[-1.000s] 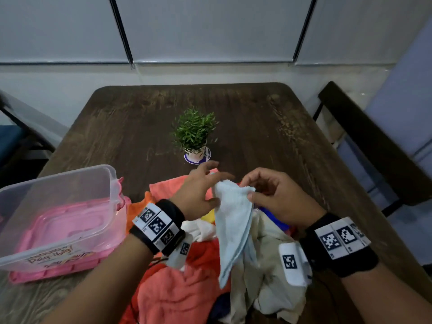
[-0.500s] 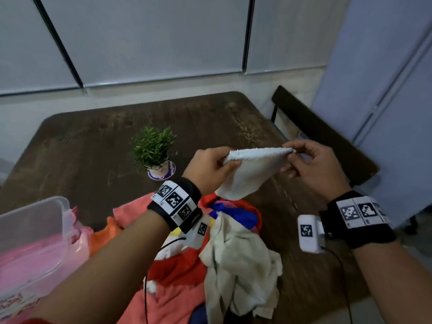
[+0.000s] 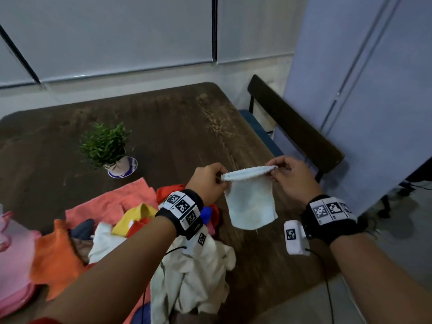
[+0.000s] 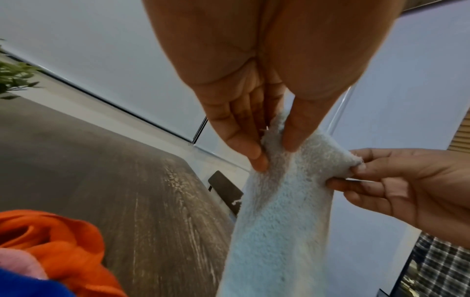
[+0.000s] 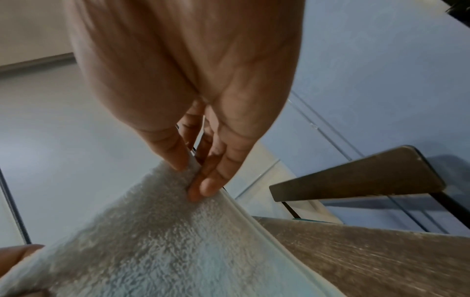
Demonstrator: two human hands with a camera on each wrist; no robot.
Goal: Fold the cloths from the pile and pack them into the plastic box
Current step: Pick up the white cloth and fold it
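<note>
- Dark, worn wooden table [image 3: 177,127] fills the scene, with pale blinds behind it and a chair [image 3: 297,127] at its right edge; a small potted plant [image 3: 105,146] stands well back from the work.
- Folding is the step in hand — a small pale blue towel [image 3: 251,204] hangs in the air over the table's right side, stretched by its top edge between the two hands.
- The left hand [image 3: 208,183] pinches one top corner, thumb against fingertips [image 4: 257,156], as the left wrist view shows plainly.
- The right hand [image 3: 289,178] pinches the other corner the same way, fingers [image 5: 208,184] closed on the hem.
- The towel looks already doubled, since two edges seem to run along the top; I cannot say this for certain.
- The pile of cloths [image 3: 121,228] lies near the person — orange, coral, yellow, red, blue and cream pieces, all unfolded, so the task seems early.
- Only a pink sliver at the far left edge shows where the plastic box [image 3: 14,249] sits; what it holds I cannot tell.
- The next move likely calls for bringing the two corners together, or laying the towel flat, keeping the edges matched.
- No brand or readable writing appears — only black-and-white square markers on the wristbands [image 3: 182,209].
</note>
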